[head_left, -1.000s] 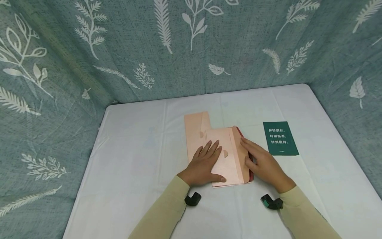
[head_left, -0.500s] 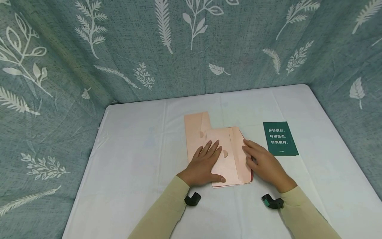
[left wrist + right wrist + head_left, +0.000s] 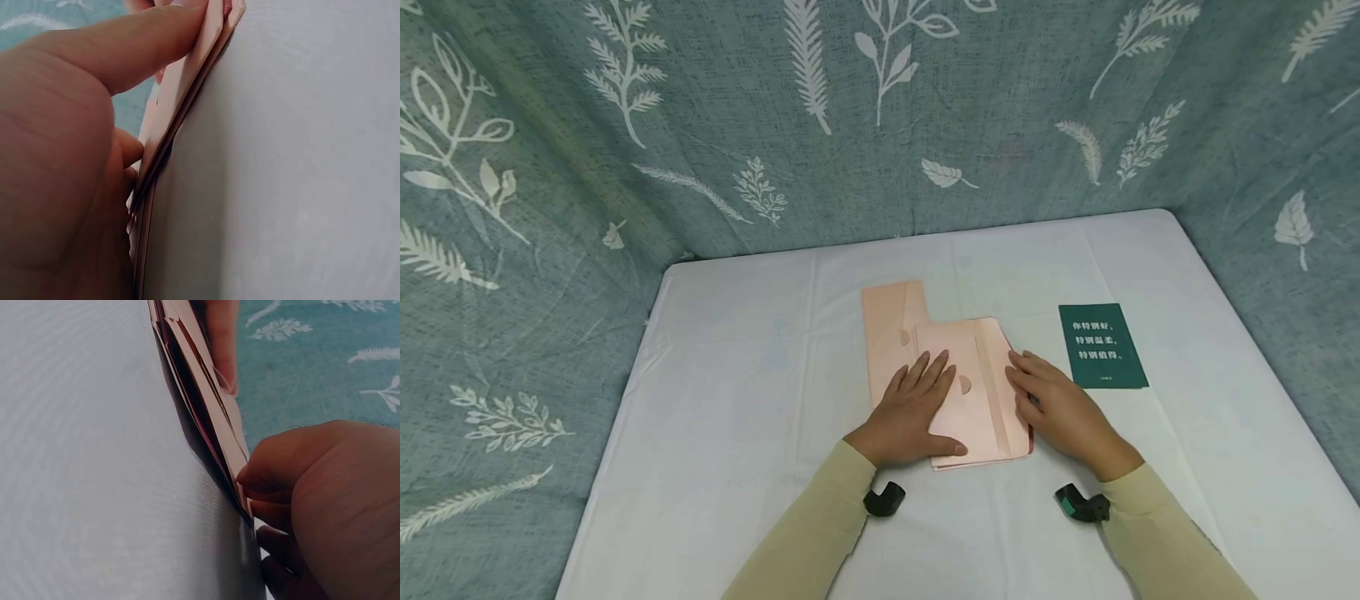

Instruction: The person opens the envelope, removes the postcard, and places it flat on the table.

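A pale pink envelope [image 3: 951, 375] with a half-round thumb notch lies on the white table, its flap [image 3: 1002, 387] spread out to the right. Layered pink and dark red edges show beneath it in both wrist views. My left hand [image 3: 906, 412] rests flat on the envelope's left part, fingers spread and thumb near the front edge. At the flap's right edge, my right hand [image 3: 1067, 412] pinches the border, its fingers curled in the right wrist view. A second pink envelope [image 3: 887, 321] lies behind, partly covered by the first one and my left hand.
Dark green cards [image 3: 1101, 346] with white lettering lie in a small stack to the right, just beyond my right hand. The white table [image 3: 737, 375] ends at a green leaf-patterned curtain [image 3: 850, 167] at the back and sides.
The flap, raised at an angle one second ago, has come down flatter to the right and covers most of the red edge. My right hand barely shifted; the left hand stayed in place.
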Available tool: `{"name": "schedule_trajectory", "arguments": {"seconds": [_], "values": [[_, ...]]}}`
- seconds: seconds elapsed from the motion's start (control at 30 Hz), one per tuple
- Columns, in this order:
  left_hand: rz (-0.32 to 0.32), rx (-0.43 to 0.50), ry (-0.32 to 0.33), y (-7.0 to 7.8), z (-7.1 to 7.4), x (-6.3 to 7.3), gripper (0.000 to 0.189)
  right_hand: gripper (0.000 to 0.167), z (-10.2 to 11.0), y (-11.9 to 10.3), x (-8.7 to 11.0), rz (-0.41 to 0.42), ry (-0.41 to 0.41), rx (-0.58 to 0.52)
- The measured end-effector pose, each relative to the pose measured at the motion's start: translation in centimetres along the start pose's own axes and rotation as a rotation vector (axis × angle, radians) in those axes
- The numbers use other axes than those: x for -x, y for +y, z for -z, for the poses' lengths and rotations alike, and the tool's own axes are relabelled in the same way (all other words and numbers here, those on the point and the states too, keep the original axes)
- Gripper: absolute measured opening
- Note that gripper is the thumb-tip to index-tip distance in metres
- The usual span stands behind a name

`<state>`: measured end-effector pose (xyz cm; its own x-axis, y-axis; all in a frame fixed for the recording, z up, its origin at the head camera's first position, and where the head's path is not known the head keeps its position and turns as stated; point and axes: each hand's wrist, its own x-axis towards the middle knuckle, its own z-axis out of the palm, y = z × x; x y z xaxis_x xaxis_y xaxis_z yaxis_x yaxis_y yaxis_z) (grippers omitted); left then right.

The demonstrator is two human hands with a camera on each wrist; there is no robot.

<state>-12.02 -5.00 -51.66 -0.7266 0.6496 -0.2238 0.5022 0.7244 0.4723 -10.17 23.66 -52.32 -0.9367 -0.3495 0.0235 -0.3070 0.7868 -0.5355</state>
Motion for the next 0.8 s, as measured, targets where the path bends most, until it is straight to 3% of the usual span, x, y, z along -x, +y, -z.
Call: {"name": "schedule_trajectory", "arguments": {"seconds": [0.13, 0.63, 0.8], "values": [[0.026, 0.016, 0.028, 0.6, -0.2, -0.3, 0.115, 0.048, 0.0, 0.0, 0.0, -0.004, -0.002, 0.000], [0.234, 0.075, 0.175, 5.1, -2.6, -2.3, 0.109, 0.048, 0.2, 0.2, 0.0, -0.003, -0.012, -0.041], [0.296, 0.009, 0.236, 6.1, -3.6, -3.3, 0.118, 0.047, 0.4, 0.2, 0.0, -0.008, -0.025, -0.060]]}}
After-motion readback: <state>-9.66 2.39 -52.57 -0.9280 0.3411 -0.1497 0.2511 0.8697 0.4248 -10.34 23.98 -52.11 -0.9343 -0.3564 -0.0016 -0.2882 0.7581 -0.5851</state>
